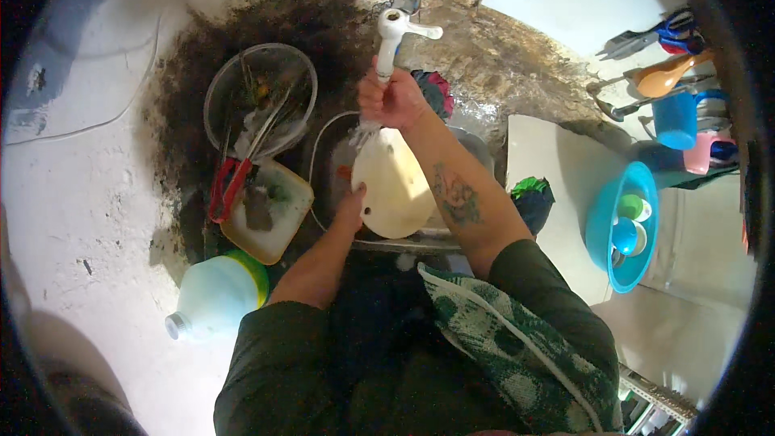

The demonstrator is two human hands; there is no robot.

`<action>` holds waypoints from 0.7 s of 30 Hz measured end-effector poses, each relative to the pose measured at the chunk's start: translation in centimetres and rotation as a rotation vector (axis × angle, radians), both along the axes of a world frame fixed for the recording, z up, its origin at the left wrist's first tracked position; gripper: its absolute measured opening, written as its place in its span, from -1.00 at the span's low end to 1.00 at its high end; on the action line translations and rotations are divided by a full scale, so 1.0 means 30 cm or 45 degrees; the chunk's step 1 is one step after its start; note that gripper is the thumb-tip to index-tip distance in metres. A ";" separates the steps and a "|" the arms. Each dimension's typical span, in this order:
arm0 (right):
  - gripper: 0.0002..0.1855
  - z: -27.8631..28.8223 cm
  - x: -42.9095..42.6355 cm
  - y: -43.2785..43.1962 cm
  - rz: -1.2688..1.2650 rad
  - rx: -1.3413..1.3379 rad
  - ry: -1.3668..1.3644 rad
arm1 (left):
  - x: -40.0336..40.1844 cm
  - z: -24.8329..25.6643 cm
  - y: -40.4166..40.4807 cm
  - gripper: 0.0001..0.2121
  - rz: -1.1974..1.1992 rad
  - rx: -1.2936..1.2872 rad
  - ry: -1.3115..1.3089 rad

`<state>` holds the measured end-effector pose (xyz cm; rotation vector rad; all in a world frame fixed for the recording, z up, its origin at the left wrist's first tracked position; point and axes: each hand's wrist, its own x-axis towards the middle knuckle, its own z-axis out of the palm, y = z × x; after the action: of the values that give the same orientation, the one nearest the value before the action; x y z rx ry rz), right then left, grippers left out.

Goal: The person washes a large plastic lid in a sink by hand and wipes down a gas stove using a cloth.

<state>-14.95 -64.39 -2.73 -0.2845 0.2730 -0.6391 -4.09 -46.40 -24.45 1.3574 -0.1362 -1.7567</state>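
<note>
My left hand grips the lower left edge of a cream oval chopping board, near a small hole in it. The board is tilted inside the sink. Directly under the spout of a white lever tap is my right hand, its fingers curled. Water runs off those fingers towards the board's top edge. The inside of the right palm is hidden, so whether it holds anything does not show. My right forearm passes over the board's right side.
Left of the sink are a clear round container, red-handled tongs and a square soapy tub. A large jug stands nearer me. To the right are a dark bag, a turquoise basin of dishes and hanging utensils.
</note>
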 end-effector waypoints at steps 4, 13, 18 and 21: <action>-0.65 0.017 -0.011 0.040 -0.160 0.078 0.048 | 0.033 0.200 -0.043 -0.61 -0.029 -0.203 -0.163; -0.74 0.037 -0.061 0.120 -1.040 -1.376 1.522 | 0.073 0.588 -0.317 -0.64 -0.338 -0.362 -0.779; -0.22 0.007 -0.484 0.158 -0.746 -0.889 1.866 | 0.033 0.781 -0.475 -0.65 -0.699 -0.842 -0.981; -0.29 -0.022 -0.569 0.277 -0.597 -0.615 1.497 | -0.034 0.797 -0.534 -0.66 -0.697 -1.031 -1.309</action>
<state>-32.02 -56.07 -3.40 -1.0803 1.3482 -0.9437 -5.11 -62.42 -0.55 1.4895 -1.6995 -0.9648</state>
